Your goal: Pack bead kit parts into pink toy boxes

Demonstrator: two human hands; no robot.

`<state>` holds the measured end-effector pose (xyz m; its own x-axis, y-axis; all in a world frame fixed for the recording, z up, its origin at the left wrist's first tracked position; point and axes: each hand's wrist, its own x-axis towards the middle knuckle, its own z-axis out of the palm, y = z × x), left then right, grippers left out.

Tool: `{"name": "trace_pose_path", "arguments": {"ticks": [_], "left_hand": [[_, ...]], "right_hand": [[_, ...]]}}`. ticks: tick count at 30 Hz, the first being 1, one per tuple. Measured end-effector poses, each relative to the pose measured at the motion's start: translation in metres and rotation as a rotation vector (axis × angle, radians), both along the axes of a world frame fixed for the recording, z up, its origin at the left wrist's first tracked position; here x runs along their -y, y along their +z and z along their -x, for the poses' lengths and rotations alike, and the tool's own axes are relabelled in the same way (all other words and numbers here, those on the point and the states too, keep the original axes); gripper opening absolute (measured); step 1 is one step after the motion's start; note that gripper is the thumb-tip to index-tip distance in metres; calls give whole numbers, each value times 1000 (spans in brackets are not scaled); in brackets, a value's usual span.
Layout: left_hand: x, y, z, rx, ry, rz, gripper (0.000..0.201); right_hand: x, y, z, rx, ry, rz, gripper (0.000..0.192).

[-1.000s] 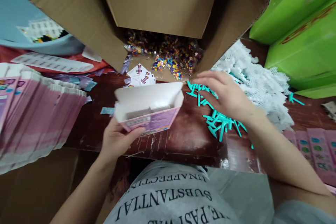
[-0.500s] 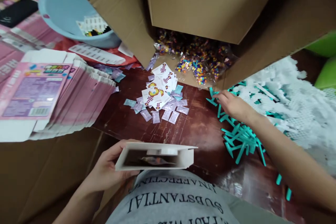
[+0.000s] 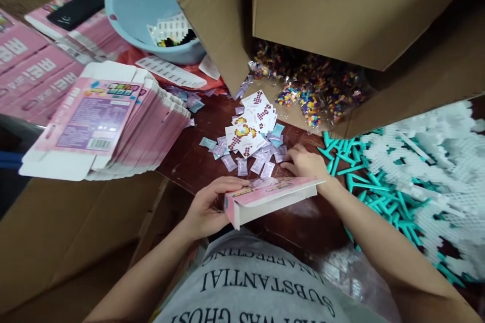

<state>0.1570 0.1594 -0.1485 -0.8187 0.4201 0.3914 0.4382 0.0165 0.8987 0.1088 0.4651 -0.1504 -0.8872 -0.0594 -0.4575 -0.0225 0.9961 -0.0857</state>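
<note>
My left hand (image 3: 214, 207) is closed around the left end of a small pink carton (image 3: 271, 193), held just above my shirt. The carton's printed face is turned up, a white flap edge points right, and its inside is hidden. Just beyond the carton, my right hand (image 3: 307, 165) reaches to the right edge of a pile of small lilac and blue sachets (image 3: 267, 169). Its thumb and fingers are apart, with the fingertips by a lilac sachet. White cards (image 3: 242, 133) printed with pixel patterns lie on the sachets.
Flattened pink cartons (image 3: 102, 116) stand stacked at left, near a blue basin (image 3: 132, 10). A cardboard box (image 3: 318, 15) holds bags of colourful beads (image 3: 310, 106). Teal plastic hammer-shaped pieces (image 3: 390, 202) and white perforated plastic sheets (image 3: 447, 161) are heaped at right.
My right hand has moved left from the teal pieces to the sachets. The carton in my left hand has tipped, so its opening no longer faces me. The view has shifted left.
</note>
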Motion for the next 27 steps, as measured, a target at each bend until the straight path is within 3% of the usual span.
{"name": "trace_pose_path", "arguments": {"ticks": [4,6,11,13,16,18,23,27], "left_hand": [[-2,-5,-1,-11,-7,-10,31],[3,-6,-2,-7,51,54,34],[60,-5,-1,84,630,334,43],[90,-4,1,80,691,366,45],[117,-8,-2,47,605,416,46],[115,-13,-8,56,541,448,44],[61,-16,-18,-114,519,281,45],[40,-5,-12,-388,229,200,54]], "right_hand": [[-1,1,-2,-53,52,-1,33],[4,1,-2,-29,87,-2,30],[16,6,-3,-31,116,-36,41],[19,11,-1,-25,133,-43,40],[22,20,2,6,152,-64,38],[25,23,4,23,168,-78,44],[28,13,1,-24,249,-102,38],[11,13,-21,-117,311,-119,35]]}}
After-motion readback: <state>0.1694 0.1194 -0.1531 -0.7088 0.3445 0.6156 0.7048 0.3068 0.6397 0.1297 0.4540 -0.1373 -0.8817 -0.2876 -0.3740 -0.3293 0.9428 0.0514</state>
